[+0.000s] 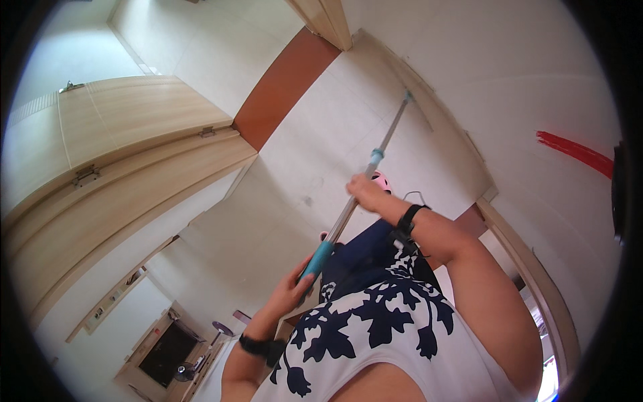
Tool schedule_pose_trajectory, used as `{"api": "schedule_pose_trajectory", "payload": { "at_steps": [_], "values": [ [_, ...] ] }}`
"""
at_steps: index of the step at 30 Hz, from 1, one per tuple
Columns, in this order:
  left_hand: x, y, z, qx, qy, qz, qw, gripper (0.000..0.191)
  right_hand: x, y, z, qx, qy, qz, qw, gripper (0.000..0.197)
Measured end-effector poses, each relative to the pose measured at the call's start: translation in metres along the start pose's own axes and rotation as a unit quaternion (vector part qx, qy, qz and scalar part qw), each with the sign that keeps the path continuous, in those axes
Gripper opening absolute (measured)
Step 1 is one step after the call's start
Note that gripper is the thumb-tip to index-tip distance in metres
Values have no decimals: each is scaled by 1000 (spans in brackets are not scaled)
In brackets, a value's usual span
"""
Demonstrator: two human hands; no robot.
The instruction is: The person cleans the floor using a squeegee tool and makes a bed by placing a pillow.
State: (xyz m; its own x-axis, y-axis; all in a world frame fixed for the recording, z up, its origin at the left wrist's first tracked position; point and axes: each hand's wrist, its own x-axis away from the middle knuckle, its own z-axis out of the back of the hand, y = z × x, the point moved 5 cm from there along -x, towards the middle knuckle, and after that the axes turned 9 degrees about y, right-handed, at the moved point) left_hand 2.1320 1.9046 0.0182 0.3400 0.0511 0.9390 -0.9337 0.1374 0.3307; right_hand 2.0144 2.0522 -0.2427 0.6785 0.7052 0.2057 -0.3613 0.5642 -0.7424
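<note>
A long metal pole with teal fittings, likely a flat mop (391, 128), runs from my body up toward the base of the right wall. My left hand (293, 287) holds its teal grip (317, 260) at the near end. Farther along, my right hand (368, 192) is closed around the metal shaft, just below a light-blue collar (376, 157). At the far end a small teal joint (408, 94) meets a thin, flat head, which is blurred and lies on the pale tiled floor beside the wall.
An open wooden door (120, 118) and its frame stand at the left. A reddish-brown threshold strip (289, 83) crosses the floor at the doorway. The white wall (527, 90) runs along the right, with another wooden door frame (522, 271). Pink footwear (382, 180) shows beneath the pole.
</note>
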Motion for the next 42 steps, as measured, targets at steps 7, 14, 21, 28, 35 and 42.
{"api": "schedule_pose_trajectory", "payload": {
  "at_steps": [7, 14, 21, 28, 35, 42],
  "values": [
    [-45, -25, 5, 22, -7, -9, 1000, 46, -6, 11, -3, 45, 45, -61, 996, 15],
    [-25, -126, 65, 8, -18, -22, 1000, 44, -4, -55, -105, 45, 2, -47, 998, 12],
    [26, -304, 178, 81, 28, -88, 992, 44, -11, -194, -271, 57, -51, -2, 997, 17],
    [177, -463, 314, 69, 117, 61, 989, 45, 15, -420, -472, 18, -127, 174, 976, 13],
    [239, -501, 347, 123, 132, 103, 978, 48, 35, -498, -506, -56, -143, 184, 971, 11],
    [132, -420, 296, 56, 7, -5, 998, 47, 26, -336, -409, -9, -59, -10, 998, 8]
  ]
}}
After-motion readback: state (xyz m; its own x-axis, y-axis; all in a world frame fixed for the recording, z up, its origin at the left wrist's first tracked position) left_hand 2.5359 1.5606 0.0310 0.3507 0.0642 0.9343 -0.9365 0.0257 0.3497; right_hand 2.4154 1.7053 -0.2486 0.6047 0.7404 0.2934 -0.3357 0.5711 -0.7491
